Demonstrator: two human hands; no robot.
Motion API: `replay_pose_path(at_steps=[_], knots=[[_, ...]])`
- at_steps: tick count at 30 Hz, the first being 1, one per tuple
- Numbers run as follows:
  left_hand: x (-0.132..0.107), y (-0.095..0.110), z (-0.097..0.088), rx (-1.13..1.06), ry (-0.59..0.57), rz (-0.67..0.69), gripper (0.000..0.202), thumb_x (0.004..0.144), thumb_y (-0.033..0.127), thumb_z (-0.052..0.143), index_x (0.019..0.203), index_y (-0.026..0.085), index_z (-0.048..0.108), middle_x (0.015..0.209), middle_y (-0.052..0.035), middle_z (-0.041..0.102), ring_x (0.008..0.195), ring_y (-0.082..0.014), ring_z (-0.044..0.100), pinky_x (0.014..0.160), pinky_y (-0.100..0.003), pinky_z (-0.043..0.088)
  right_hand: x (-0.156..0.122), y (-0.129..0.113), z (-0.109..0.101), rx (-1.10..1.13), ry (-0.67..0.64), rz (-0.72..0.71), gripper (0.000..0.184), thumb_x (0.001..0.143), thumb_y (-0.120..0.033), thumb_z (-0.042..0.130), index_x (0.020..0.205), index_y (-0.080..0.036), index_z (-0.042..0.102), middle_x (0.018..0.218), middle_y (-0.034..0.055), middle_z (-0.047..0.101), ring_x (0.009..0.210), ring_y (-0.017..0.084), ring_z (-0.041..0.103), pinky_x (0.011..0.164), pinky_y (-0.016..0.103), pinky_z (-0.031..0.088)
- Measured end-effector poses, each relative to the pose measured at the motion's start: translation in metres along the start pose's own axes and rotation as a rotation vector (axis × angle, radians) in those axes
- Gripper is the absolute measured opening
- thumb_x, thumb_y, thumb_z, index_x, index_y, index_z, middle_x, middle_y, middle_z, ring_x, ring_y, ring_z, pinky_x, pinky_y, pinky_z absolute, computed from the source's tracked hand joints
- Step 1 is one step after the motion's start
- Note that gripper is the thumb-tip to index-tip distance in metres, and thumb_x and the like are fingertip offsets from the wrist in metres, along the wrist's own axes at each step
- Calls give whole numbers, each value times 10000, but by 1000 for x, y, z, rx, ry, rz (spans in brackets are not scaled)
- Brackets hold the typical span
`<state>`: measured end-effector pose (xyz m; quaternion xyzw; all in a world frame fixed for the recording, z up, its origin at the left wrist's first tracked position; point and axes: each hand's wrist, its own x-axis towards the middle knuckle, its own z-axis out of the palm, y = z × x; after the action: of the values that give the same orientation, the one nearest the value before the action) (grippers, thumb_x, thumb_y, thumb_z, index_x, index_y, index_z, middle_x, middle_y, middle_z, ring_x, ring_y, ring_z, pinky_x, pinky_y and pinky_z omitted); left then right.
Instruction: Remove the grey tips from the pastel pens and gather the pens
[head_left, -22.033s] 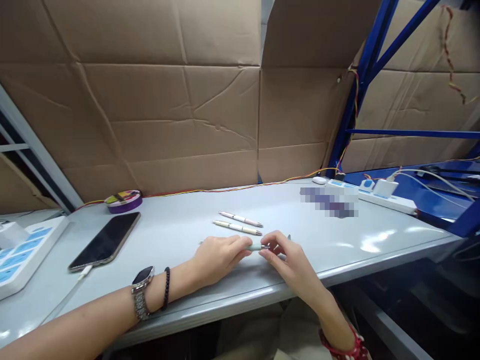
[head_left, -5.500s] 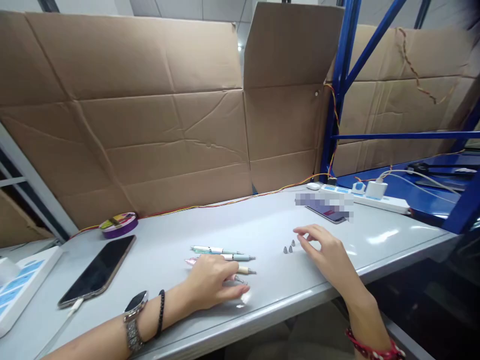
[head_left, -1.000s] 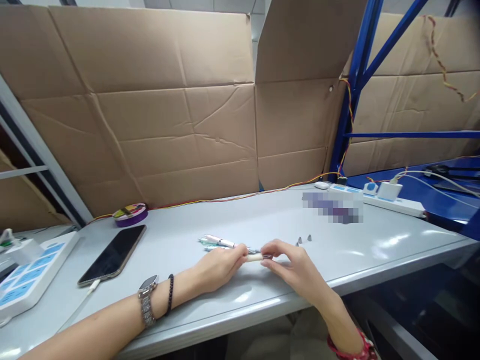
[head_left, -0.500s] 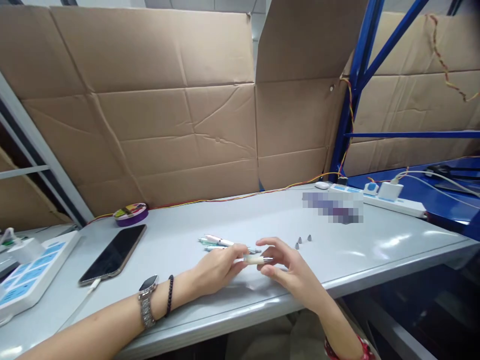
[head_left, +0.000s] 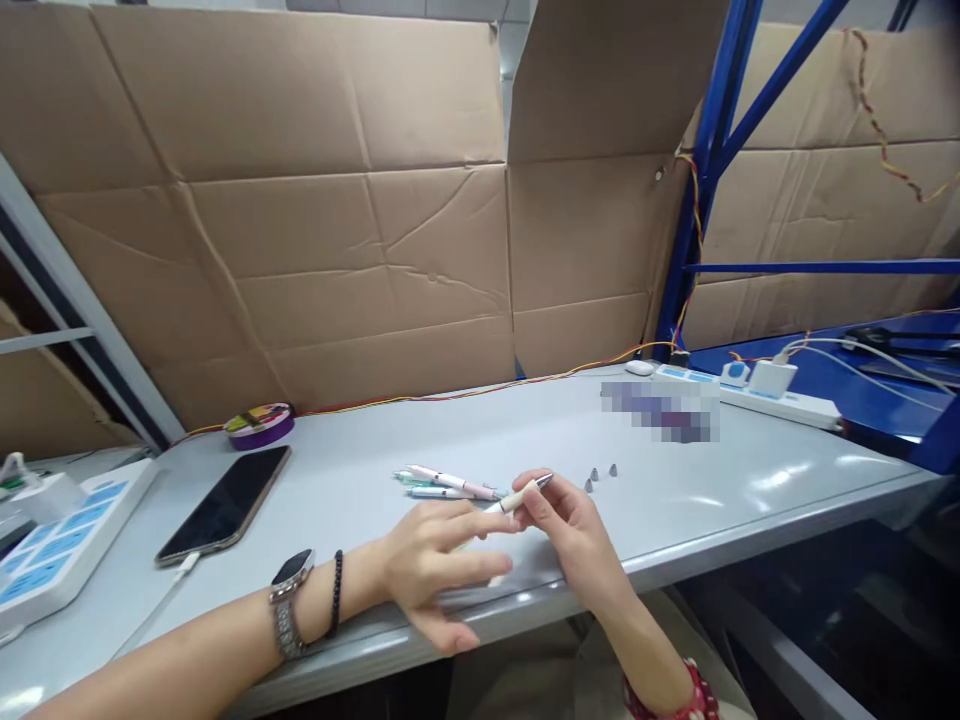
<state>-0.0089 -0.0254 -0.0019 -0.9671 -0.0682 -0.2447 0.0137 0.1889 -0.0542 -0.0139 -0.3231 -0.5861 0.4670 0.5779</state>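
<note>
My right hand (head_left: pixel 568 528) pinches a cream pen (head_left: pixel 523 494) by its front end, with the metal tip pointing up and to the right, just above the grey table (head_left: pixel 750 500). My left hand (head_left: pixel 439 566) hovers beside it with the fingers spread and nothing in its grasp; the index finger lies close to the pen's barrel. Behind the hands a pink pen (head_left: pixel 452 481) and a green pen (head_left: pixel 407 477) lie side by side on the table. Two small metal pen tips (head_left: pixel 600 477) stand just right of my right hand.
A black phone (head_left: pixel 225 503) on a charging cable lies at the left, with a white power strip (head_left: pixel 52 540) beyond it. A purple tape roll (head_left: pixel 259 425) sits at the cardboard wall. A second power strip (head_left: pixel 750 393) and a blue rack (head_left: pixel 712 180) are at the right.
My left hand has let go of the cream pen and spread its fingers. My right hand has tilted the pen's tip upward.
</note>
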Motion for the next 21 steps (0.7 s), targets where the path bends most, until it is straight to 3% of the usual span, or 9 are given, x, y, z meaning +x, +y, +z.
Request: replay_pose_path(at_steps=[2, 6, 9, 14, 17, 21], knots=[[-2, -2, -1, 7, -61, 13, 547, 834, 593, 223, 914, 193, 588, 864, -117, 628, 637, -190, 550, 633, -338, 472, -1, -4, 1, -19, -59, 17, 273, 838, -441, 514, 857, -177, 579, 682, 5, 572, 667, 132, 569, 674, 265, 487], [-2, -3, -2, 56, -60, 39, 629, 867, 549, 84, 783, 188, 591, 552, -67, 546, 471, -172, 437, 518, -323, 413, -2, -6, 3, -9, -96, 47, 274, 830, -441, 523, 862, -176, 583, 694, 2, 593, 678, 128, 585, 676, 257, 487], [1, -2, -2, 67, -52, 63, 637, 866, 555, 81, 774, 183, 590, 524, -58, 509, 457, -172, 414, 506, -326, 398, -2, -5, 4, 3, -68, 40, 264, 829, -432, 529, 858, -176, 588, 692, -5, 590, 669, 122, 581, 673, 250, 482], [7, 0, -4, 68, -32, 104, 596, 855, 579, 146, 815, 182, 589, 635, -78, 567, 511, -177, 442, 528, -322, 401, -2, -5, 4, 34, -23, 2, 220, 843, -394, 524, 859, -183, 584, 685, -14, 573, 669, 110, 563, 671, 232, 468], [6, 0, -4, 116, -67, 112, 591, 868, 534, 119, 787, 184, 589, 570, -63, 535, 479, -174, 414, 498, -319, 380, -2, -5, 4, 15, -47, 6, 225, 845, -396, 521, 853, -179, 579, 684, -11, 570, 668, 115, 562, 673, 239, 464], [3, 0, -3, 127, -26, 116, 559, 892, 493, 109, 767, 190, 562, 513, -36, 484, 440, -165, 402, 471, -306, 347, -3, -7, 4, -8, -82, 22, 225, 844, -395, 520, 849, -177, 575, 673, -9, 567, 668, 123, 568, 668, 243, 462]])
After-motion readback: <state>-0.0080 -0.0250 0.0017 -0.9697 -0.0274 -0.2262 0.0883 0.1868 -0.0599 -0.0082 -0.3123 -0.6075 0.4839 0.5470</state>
